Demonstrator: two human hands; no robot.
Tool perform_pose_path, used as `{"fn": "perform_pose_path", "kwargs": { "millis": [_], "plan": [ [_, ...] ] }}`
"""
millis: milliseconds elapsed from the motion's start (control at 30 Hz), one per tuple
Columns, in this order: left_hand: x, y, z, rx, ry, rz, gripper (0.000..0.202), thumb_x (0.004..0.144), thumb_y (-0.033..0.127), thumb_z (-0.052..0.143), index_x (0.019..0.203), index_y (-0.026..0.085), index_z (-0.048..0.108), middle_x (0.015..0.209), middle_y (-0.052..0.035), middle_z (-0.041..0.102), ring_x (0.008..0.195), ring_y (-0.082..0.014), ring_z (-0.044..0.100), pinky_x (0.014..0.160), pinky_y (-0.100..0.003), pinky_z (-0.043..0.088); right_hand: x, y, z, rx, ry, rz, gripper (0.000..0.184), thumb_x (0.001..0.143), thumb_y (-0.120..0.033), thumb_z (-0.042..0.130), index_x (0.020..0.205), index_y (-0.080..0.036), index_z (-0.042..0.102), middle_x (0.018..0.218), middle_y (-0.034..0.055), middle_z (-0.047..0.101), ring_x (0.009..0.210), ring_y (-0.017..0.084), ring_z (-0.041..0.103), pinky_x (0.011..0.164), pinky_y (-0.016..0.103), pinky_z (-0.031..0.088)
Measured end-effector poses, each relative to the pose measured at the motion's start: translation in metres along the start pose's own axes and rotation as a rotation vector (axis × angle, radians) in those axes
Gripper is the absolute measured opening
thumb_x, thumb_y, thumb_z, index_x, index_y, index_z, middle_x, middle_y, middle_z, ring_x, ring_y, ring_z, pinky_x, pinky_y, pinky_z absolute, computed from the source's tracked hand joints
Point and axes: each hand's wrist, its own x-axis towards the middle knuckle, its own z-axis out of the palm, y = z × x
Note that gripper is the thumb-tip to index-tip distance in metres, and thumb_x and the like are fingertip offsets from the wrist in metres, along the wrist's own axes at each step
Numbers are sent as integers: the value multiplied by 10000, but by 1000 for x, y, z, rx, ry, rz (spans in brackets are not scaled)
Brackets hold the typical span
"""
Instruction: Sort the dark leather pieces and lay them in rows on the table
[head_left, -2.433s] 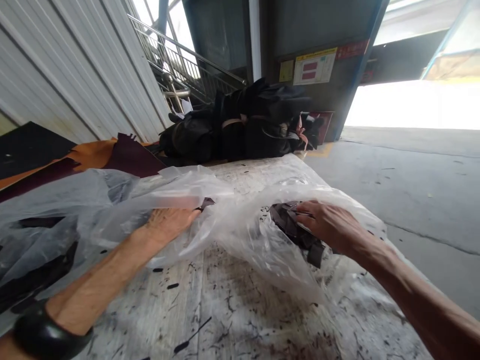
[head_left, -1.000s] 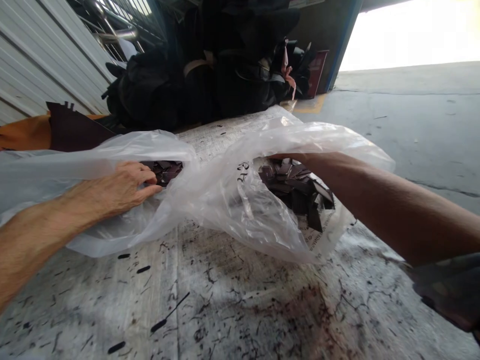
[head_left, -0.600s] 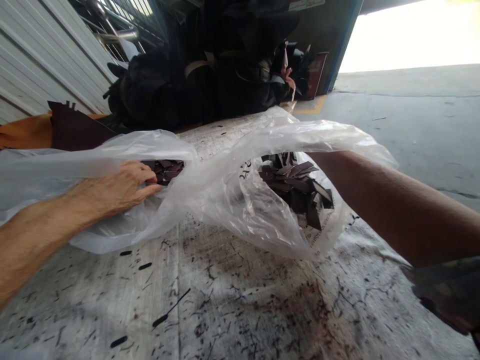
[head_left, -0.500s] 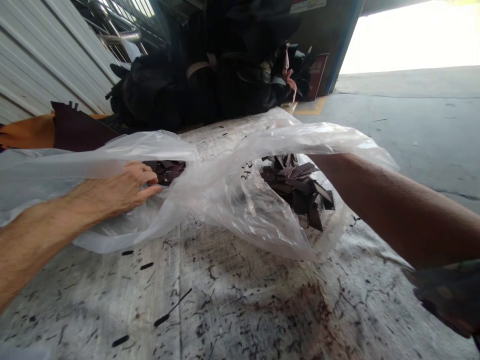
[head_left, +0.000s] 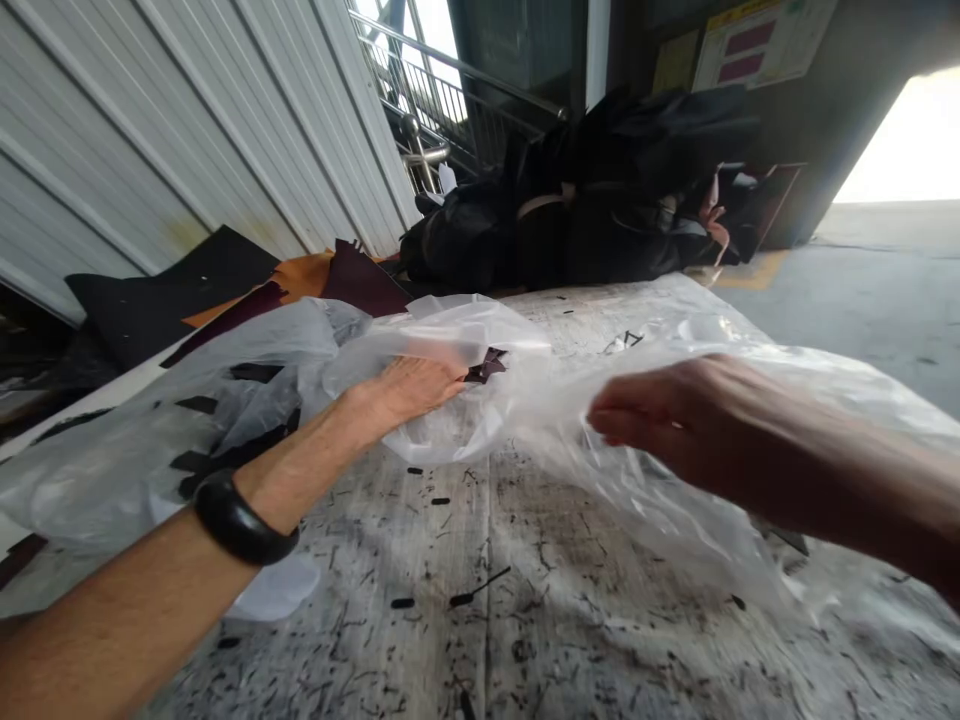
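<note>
Dark leather scraps [head_left: 485, 365] lie uncovered at the mouth of the clear plastic bag [head_left: 442, 435] on the desk [head_left: 480, 640], your left hand [head_left: 409, 392] flat on the plastic beside them, your right hand [head_left: 675, 415] apart in the bag's folds, its grip impossible to tell.

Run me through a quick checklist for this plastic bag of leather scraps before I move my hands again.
1. Left hand on the clear plastic bag: ok, lying flat on it.
2. Right hand: cannot tell, too blurred to show whether its grip is closed on the plastic.
3. Dark leather scraps: not ok, a few show at the bag's opening.
4. Small dark bits at the far side: cannot tell whether they lie under the plastic or on top.
5. Black bangle: ok, on the left wrist, away from the scraps.
</note>
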Motion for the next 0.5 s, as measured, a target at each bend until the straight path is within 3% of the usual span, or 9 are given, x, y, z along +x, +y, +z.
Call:
{"fn": "perform_pose_path", "kwargs": {
  "millis": [100, 200, 267, 367, 433, 500],
  "plan": [
    [-6, -1, -2, 38, -17, -17, 239, 895, 328, 529, 1045, 155, 596, 1042, -64, 624, 889, -183, 612, 779, -387, 517, 65, -24, 24, -39, -146, -213, 236, 887, -144, 445, 734, -176, 622, 617, 18, 620, 508, 113, 485, 500, 274, 311],
    [-8, -4, 1, 60, -9, -21, 227, 892, 318, 533, 1033, 151, 595, 1033, -61, 621, 891, -182, 608, 780, -387, 514, 123, -24, 52, -59, -188, -237, 262, 760, 57, 448, 787, -107, 650, 752, 78, 667, 637, 142, 545, 575, 273, 354],
    [-7, -5, 4, 60, 12, -13, 191, 894, 293, 529, 989, 143, 601, 989, -51, 624, 893, -183, 602, 788, -390, 501, 144, -19, 55, -58, -212, -226, 304, 749, 83, 432, 832, -91, 667, 823, 95, 683, 718, 160, 571, 626, 272, 393],
    [-4, -9, 10, 50, 75, -14, 143, 894, 239, 501, 904, 147, 610, 929, -69, 620, 934, -228, 581, 728, -352, 473, 137, -17, 25, 1, -310, -241, 267, 835, -42, 481, 953, -166, 687, 871, 13, 706, 774, 138, 603, 674, 239, 453],
    [-2, -12, 15, 34, 108, 0, 136, 886, 243, 500, 863, 162, 607, 896, -71, 622, 896, -236, 579, 676, -316, 439, 109, -20, -8, 91, -370, -261, 219, 896, -211, 494, 998, -223, 687, 881, -40, 708, 794, 106, 627, 682, 197, 481],
    [0, -16, 21, 25, 128, 21, 169, 897, 257, 470, 822, 174, 596, 814, -50, 618, 797, -219, 576, 667, -312, 410, 63, -21, -37, 296, -408, -210, 243, 912, -295, 478, 935, -215, 706, 856, -25, 714, 762, 107, 648, 668, 203, 508]
  ]
}}
